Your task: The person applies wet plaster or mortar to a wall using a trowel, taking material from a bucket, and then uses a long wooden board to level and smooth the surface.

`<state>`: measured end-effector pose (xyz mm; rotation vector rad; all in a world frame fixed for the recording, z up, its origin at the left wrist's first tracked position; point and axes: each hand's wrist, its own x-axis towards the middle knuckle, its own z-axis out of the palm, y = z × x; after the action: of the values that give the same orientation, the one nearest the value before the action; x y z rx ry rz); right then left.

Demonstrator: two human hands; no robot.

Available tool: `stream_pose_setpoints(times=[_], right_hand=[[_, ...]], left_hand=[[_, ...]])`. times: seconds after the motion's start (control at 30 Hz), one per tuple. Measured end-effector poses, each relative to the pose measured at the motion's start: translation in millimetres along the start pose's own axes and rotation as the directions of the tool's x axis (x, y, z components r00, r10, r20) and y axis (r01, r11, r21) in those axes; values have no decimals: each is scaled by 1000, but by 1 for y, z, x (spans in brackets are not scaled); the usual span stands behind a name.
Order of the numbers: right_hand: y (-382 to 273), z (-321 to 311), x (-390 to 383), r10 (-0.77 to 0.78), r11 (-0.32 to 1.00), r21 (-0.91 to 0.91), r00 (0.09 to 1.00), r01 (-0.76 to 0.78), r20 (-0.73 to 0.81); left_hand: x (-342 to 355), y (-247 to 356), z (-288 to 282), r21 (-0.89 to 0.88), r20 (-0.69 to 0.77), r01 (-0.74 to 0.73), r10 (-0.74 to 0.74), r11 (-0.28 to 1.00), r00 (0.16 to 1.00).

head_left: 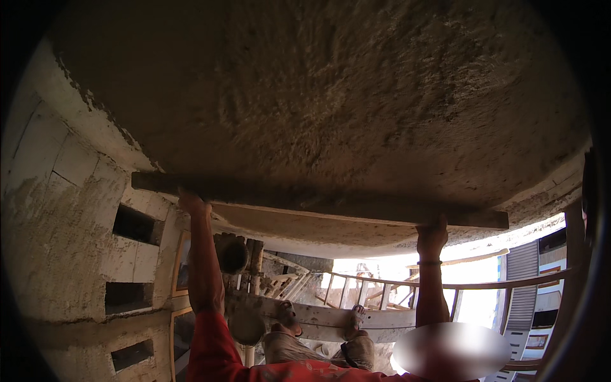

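Observation:
A long straight wooden board (331,207) spans the view, raised flat against or just under a rough wet-looking plastered ceiling (331,95). My left hand (194,202) grips its near edge toward the left end, fingers wrapped over it. Toward the right end, my right hand (433,234) holds the same edge, with a dark band around the wrist. Both arms reach up, and the fingertips are partly hidden behind the board. Ridges and lumps mark the plaster beyond the board; a smoother strip shows on the near side.
My feet stand on a plank (388,318). Two round containers (247,325) sit to its left, beside wooden poles. A rail (471,285) runs along the right, before a bright opening. The left wall (76,235) has several rectangular holes.

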<state>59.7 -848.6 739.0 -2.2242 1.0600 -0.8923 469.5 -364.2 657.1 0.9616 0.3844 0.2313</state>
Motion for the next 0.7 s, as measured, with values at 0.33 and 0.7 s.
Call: stream_pose_setpoints(times=[0.33, 0.7], right_hand=[[0, -128, 84, -238, 944, -252, 968, 211, -80], [41, -265, 180, -462, 806, -394, 885, 442, 46]], left_hand=[[-124, 86, 110, 24, -77, 17, -16, 1000, 997], [-237, 127, 202, 9, -38, 107, -107, 994, 994]])
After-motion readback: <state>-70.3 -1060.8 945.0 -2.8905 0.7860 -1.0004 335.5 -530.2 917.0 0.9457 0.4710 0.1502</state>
